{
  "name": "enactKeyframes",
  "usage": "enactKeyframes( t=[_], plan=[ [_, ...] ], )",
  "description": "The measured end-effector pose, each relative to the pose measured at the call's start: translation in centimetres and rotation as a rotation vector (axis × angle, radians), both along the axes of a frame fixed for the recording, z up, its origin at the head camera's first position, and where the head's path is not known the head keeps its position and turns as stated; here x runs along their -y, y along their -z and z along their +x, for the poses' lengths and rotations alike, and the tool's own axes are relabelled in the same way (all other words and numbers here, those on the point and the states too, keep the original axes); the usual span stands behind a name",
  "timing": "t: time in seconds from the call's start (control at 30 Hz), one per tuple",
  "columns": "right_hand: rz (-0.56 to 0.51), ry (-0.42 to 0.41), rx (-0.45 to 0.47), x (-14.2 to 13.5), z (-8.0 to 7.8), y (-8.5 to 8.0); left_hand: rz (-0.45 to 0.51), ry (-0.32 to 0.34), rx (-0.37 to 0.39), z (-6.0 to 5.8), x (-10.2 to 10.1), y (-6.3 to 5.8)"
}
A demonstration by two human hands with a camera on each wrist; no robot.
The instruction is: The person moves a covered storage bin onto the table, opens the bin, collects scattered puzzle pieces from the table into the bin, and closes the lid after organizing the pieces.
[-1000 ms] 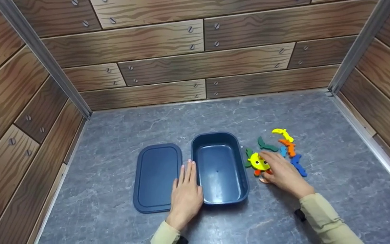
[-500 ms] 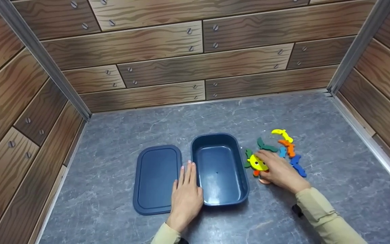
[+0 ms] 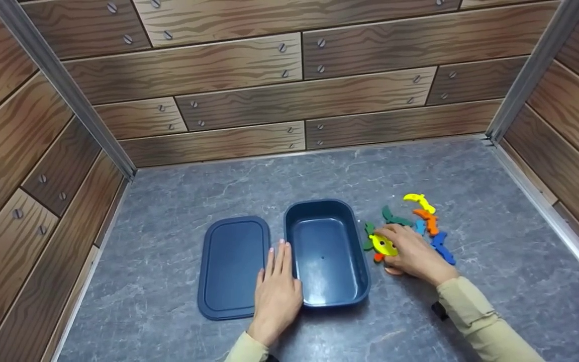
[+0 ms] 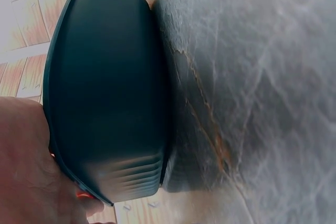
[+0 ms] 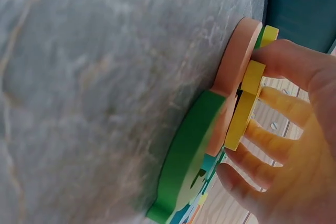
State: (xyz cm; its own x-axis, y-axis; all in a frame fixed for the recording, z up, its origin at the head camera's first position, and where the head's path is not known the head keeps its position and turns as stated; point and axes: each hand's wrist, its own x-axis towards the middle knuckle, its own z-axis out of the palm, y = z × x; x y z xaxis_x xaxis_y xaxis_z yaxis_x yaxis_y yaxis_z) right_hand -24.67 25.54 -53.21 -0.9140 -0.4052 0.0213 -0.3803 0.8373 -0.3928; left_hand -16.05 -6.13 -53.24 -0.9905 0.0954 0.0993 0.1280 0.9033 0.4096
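Work looks to be at an early stage, judged from how things lie: the lid [image 3: 234,266] is off, flat on the counter [image 3: 169,193] just left of the dark blue container [image 3: 319,241], and every toy piece in your view sits outside it, so most of the handling seems left to do. Your left hand [image 3: 277,297] lies with straight fingers along the container's left rim, gripping nothing. Your right hand [image 3: 414,255] pinches the yellow face piece [image 3: 384,246], right of centre in the head view; whether it is lifted off the pinkish piece [image 5: 233,56] beneath, you cannot tell. Beyond your knuckles lie a dark green crescent [image 3: 396,218], yellow crescent [image 3: 422,202], orange piece [image 3: 430,222] and blue piece [image 3: 442,247].

The container is smooth, round-cornered and apparently plastic, ribbed toward one end. Your lid has a line running inside its border. The pieces are flat, thick slabs with squared edges; wood or foam, you cannot say. Pale veins marble the grey counter.
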Motion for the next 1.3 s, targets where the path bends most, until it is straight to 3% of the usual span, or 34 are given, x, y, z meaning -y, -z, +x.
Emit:
enactKeyframes(
  t=[1.03, 1.3],
  plan=[
    [-0.134, 0.115, -0.117, -1.0, 0.8, 0.6, 0.013, -0.006, -0.011, 0.0, 0.0, 0.2],
    [-0.246, 0.213, -0.051, -1.1, 0.7, 0.4, 0.011, -0.004, -0.024, 0.0, 0.0, 0.0]
  ],
)
